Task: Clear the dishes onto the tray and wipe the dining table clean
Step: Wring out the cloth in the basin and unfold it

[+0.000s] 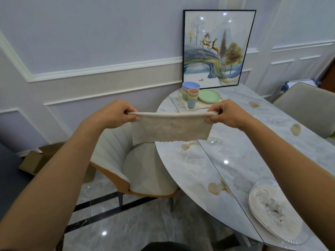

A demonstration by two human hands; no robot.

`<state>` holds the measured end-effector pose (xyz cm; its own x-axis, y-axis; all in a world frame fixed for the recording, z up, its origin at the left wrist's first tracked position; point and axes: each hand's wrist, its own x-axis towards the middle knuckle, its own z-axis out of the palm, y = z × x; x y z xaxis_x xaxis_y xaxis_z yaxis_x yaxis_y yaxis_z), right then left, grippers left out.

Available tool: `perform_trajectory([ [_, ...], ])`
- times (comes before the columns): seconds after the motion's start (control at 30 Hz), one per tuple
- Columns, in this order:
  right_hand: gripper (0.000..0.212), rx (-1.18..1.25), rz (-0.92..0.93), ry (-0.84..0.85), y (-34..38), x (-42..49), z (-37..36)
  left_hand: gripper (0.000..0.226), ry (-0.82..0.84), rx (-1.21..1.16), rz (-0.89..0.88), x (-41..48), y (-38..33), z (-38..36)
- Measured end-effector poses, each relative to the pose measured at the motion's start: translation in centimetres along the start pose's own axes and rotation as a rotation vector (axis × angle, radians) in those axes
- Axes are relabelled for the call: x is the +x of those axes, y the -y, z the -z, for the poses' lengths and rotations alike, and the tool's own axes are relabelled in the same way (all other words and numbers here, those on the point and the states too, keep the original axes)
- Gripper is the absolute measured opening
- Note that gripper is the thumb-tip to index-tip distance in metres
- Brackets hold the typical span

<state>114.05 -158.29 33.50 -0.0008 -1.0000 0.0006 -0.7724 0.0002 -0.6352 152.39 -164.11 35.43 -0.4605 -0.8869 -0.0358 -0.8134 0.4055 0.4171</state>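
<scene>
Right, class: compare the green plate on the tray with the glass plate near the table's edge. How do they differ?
The green plate is opaque and looks clean; the glass plate is clear and smeared with residue. The green plate sits on the tray, the glass plate directly on the table. Both lie flat.

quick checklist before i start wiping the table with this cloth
1. Grip on the cloth: ok. The left hand and right hand each pinch a top corner.
2. Cloth spread out: ok. It hangs flat between the hands.
3. All dishes on the tray: not ok. A dirty glass plate sits on the table, off the tray.
4. Stains found: ok. Several brown patches show on the table.
5. Cloth damp: cannot tell.
</scene>
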Motion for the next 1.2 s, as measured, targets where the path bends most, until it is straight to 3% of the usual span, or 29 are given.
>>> perform_trajectory([
  [0.1,0.005,0.100,0.006,-0.038,0.0,-0.1,0.6,0.019,-0.053,-0.065,-0.017,-0.3,0.0,0.3],
  [0.2,0.013,0.358,0.059,-0.008,-0.1,-0.4,1.0,0.020,-0.183,-0.545,-0.014,-0.7,0.1,-0.2],
  [0.3,0.006,0.645,0.033,0.074,0.5,-0.8,0.4,0.015,-0.219,-1.036,0.035,-0.6,0.1,-1.9],
  [0.43,0.011,0.696,-0.056,0.047,0.3,-1.5,-1.8,0.017,-0.149,-1.236,0.174,-0.3,0.3,-5.1],
  [0.53,0.014,0.623,-0.141,0.054,-1.2,-1.9,-4.0,0.022,0.024,-1.258,0.314,-0.7,1.3,-8.0],
  [0.67,0.018,0.568,-0.276,0.173,-3.6,-2.8,-7.5,0.031,0.098,-1.170,0.407,-1.8,2.6,-12.3],
  [0.87,0.013,0.610,-0.425,0.135,-4.8,-3.6,-11.3,0.016,-0.038,-1.090,0.601,-3.1,1.3,-17.3],
  [1.0,0.021,0.446,-0.379,0.132,-3.0,-3.5,-13.6,0.024,-0.088,-1.072,0.664,-3.6,-0.1,-20.6],
  [1.2,0.018,0.262,-0.259,0.263,0.1,-4.3,-17.2,0.030,-0.075,-1.106,0.605,-4.2,-2.9,-22.1],
])
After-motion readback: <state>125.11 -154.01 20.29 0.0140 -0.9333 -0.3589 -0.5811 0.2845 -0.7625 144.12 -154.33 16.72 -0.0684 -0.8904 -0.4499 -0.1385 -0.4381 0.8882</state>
